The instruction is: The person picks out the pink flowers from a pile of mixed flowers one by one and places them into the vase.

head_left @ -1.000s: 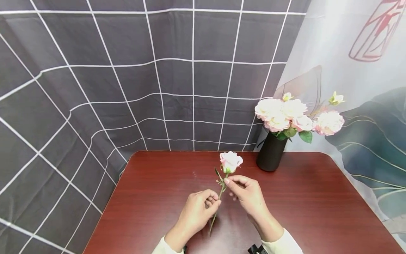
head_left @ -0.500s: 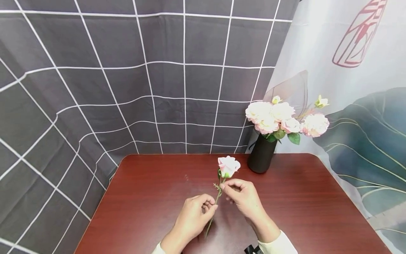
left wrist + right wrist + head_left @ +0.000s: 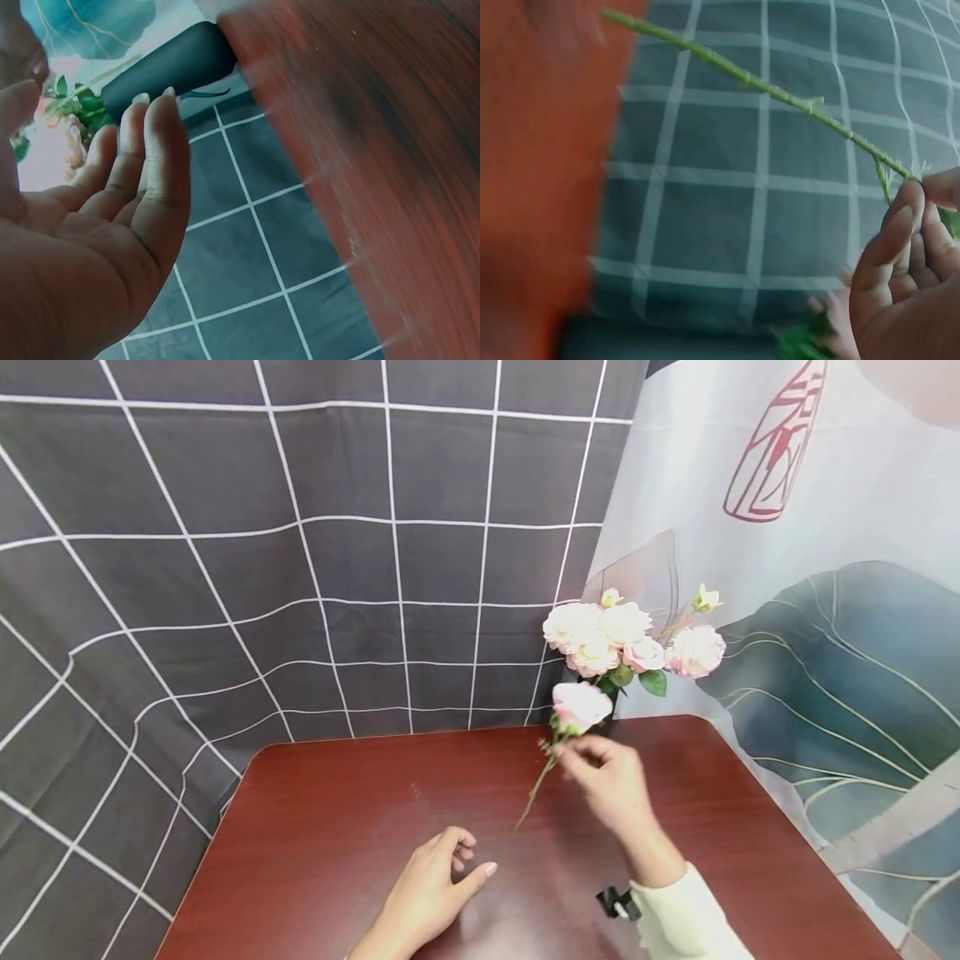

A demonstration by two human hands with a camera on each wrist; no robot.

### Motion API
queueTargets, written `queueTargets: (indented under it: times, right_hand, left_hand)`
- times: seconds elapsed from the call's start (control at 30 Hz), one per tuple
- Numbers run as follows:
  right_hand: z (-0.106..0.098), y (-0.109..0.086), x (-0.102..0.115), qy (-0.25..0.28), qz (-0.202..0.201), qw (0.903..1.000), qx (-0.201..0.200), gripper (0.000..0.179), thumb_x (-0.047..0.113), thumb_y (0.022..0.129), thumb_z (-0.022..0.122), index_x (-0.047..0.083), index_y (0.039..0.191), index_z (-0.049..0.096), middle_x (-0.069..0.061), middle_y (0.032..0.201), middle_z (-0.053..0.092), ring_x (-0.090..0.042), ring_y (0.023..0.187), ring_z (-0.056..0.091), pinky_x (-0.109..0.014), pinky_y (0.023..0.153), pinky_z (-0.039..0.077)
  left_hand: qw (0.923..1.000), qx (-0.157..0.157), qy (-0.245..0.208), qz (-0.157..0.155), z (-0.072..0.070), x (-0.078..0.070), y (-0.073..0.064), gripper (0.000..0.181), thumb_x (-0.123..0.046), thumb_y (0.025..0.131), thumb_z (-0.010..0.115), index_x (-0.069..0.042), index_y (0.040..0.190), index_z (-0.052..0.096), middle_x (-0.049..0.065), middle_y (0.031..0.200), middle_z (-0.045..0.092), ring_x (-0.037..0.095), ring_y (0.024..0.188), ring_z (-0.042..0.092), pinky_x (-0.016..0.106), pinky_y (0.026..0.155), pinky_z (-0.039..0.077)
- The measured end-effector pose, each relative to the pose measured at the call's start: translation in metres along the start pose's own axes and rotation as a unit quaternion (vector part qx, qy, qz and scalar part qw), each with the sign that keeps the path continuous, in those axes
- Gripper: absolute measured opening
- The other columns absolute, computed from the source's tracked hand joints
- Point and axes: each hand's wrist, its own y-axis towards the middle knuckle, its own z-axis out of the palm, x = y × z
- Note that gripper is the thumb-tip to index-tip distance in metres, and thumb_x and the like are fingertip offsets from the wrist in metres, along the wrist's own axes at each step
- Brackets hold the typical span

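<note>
My right hand [image 3: 611,777] pinches a pale pink rose [image 3: 581,706] by its green stem, just below the bloom, at the back right of the table. The bare lower stem [image 3: 780,94] sticks out past the thumb and fingers in the right wrist view. In the head view the bloom overlaps a black vase [image 3: 176,71] behind it. Several pale pink and cream flowers [image 3: 622,635] stand in that vase. Holding nothing, my left hand [image 3: 427,889] hovers over the front middle of the table, its fingers loosely bent and thumb apart.
The reddish-brown wooden table [image 3: 337,810] ends at a dark grey curtain [image 3: 337,568] with a white grid. To the right hangs a pale printed curtain [image 3: 847,677]. A small black device [image 3: 618,903] sits by the right sleeve.
My left hand has let go of the stem and drawn back a little. The right hand has carried the rose up and toward the vase. The head view has turned rightward.
</note>
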Motion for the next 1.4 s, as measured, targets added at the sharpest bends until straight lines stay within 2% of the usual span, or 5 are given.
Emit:
queueTargets:
  times: [0.43, 0.73, 1.1, 1.23, 1.4]
  right_hand:
    - [-0.092, 0.064, 0.053, -0.096, -0.174, 0.9364, -0.289, 0.023, 0.018, 0.103, 0.079, -0.005, 0.103, 0.083, 0.050, 0.083, 0.060, 0.022, 0.074, 0.060, -0.002, 0.073, 0.049]
    - [-0.080, 0.070, 0.047, -0.150, -0.196, 0.9209, -0.301, 0.029, 0.025, 0.107, 0.074, -0.002, 0.109, 0.084, -0.021, 0.105, 0.085, 0.033, 0.084, 0.054, 0.005, 0.083, 0.045]
    - [-0.064, 0.079, 0.017, -0.127, -0.200, 0.9247, -0.298, 0.024, 0.020, 0.107, 0.078, -0.002, 0.111, 0.085, -0.025, 0.107, 0.085, 0.034, 0.085, 0.054, 0.005, 0.081, 0.043]
    - [-0.056, 0.082, 0.001, -0.162, -0.200, 0.9248, -0.280, 0.021, 0.015, 0.106, 0.076, -0.004, 0.103, 0.083, -0.026, 0.100, 0.083, 0.009, 0.081, 0.071, 0.002, 0.077, 0.040]
    - [-0.046, 0.083, -0.018, -0.213, -0.190, 0.9248, -0.252, 0.017, 0.012, 0.101, 0.075, -0.003, 0.102, 0.082, -0.027, 0.097, 0.083, -0.047, 0.089, 0.081, -0.038, 0.075, 0.058]
  left_hand:
    - [1.0000, -0.003, 0.007, 0.005, -0.003, 0.012, -0.009, 0.030, -0.046, 0.108, 0.075, -0.018, 0.119, 0.074, -0.003, 0.120, 0.077, 0.011, 0.100, 0.074, 0.029, 0.083, 0.060]
    - [0.9997, -0.023, 0.012, 0.003, -0.007, 0.015, -0.011, 0.023, -0.041, 0.108, 0.076, -0.020, 0.116, 0.073, -0.005, 0.114, 0.076, 0.009, 0.100, 0.073, 0.029, 0.085, 0.060]
    - [0.9988, -0.046, 0.018, 0.005, -0.009, 0.013, -0.011, 0.020, -0.037, 0.107, 0.078, -0.019, 0.114, 0.073, -0.003, 0.108, 0.075, 0.008, 0.097, 0.071, 0.030, 0.084, 0.059]
    - [0.9988, -0.046, 0.015, 0.010, -0.008, 0.014, -0.010, 0.019, -0.035, 0.106, 0.079, -0.018, 0.115, 0.073, -0.002, 0.108, 0.075, 0.007, 0.097, 0.070, 0.029, 0.083, 0.059]
    - [0.9989, -0.043, 0.012, 0.013, -0.008, 0.013, -0.010, 0.017, -0.033, 0.106, 0.079, -0.021, 0.114, 0.073, -0.003, 0.106, 0.074, 0.005, 0.096, 0.068, 0.028, 0.082, 0.057]
